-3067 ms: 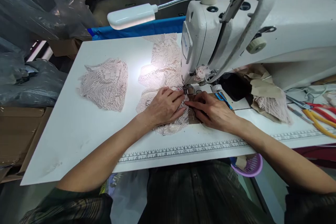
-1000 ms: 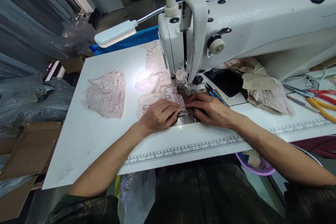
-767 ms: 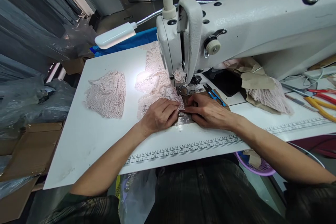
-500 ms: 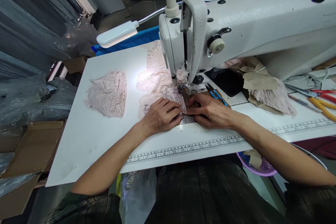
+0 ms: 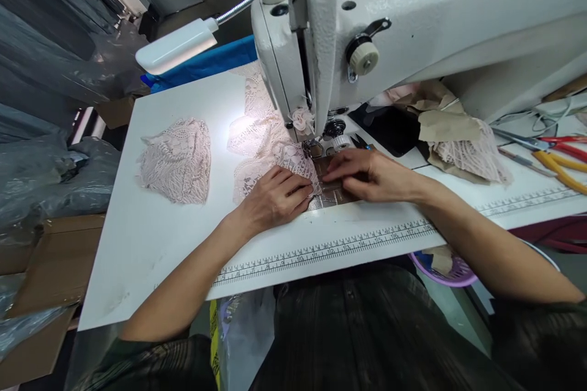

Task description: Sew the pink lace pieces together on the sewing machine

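Observation:
A white sewing machine (image 5: 413, 18) stands over a white table (image 5: 151, 238). A pale pink lace piece (image 5: 257, 140) lies under its presser foot (image 5: 313, 148) and runs back behind the machine. My left hand (image 5: 274, 195) lies flat on the lace just left of the foot, fingers stretched and pressing the lace down. My right hand (image 5: 367, 174) rests on the right of the foot, fingers together and extended, holding the lace edge down against the metal plate (image 5: 332, 197).
A second pink lace pile (image 5: 177, 159) lies at the table's left. A lamp (image 5: 177, 52) shines on the lace. More lace and brown paper (image 5: 463, 146) sit under the machine arm; red and yellow pliers (image 5: 557, 162) at far right. A ruler strip (image 5: 321, 250) lines the front edge. A purple basket (image 5: 447, 269) hangs below.
The lace has fed back under the foot, so less of it lies in front of my hands. My right hand has straightened its fingers and slid slightly right. The view has shifted closer to the machine.

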A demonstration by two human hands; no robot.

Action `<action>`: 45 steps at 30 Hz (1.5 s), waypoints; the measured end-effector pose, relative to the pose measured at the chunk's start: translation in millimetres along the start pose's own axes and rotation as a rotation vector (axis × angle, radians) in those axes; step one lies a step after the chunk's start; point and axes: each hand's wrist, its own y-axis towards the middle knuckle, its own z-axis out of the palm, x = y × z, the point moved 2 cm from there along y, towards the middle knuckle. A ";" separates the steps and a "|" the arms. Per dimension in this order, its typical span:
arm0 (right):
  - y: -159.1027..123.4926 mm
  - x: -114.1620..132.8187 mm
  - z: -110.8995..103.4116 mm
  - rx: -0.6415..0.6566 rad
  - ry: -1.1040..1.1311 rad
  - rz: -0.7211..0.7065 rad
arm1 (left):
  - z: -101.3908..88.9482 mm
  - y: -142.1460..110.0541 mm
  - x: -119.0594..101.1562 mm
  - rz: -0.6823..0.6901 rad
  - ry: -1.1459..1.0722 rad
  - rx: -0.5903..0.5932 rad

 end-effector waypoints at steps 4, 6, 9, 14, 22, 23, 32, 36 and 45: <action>2.3 -4.6 -4.2 -0.182 0.033 0.065 | -1.3 0.7 0.0 0.057 0.026 0.022; 3.0 -6.2 -6.0 -0.247 0.013 0.089 | -1.9 0.8 -0.3 0.060 0.029 0.034; 0.3 -10.0 -13.2 -0.408 -0.129 0.149 | -1.5 -0.1 -1.5 0.045 0.018 0.043; -16.0 -23.2 -17.4 -0.481 -0.538 0.330 | 8.0 -4.4 -2.4 -0.042 -0.155 0.000; -25.8 -25.2 -10.5 -0.400 -0.667 0.237 | 12.9 -12.4 11.8 -0.547 -0.717 -0.200; -26.2 -21.6 -11.5 -0.426 -0.606 0.236 | 12.2 -12.6 12.5 -0.600 -0.785 -0.185; -13.1 9.6 9.1 -0.160 -0.049 0.348 | 16.4 -11.6 14.0 -0.937 -1.130 -0.248; 6.3 10.3 15.6 -0.105 -0.253 0.273 | 15.9 -11.4 14.3 -0.943 -1.186 -0.209; 24.4 17.8 21.7 -0.070 -0.596 0.100 | 13.2 -9.0 14.6 -0.929 -1.202 -0.198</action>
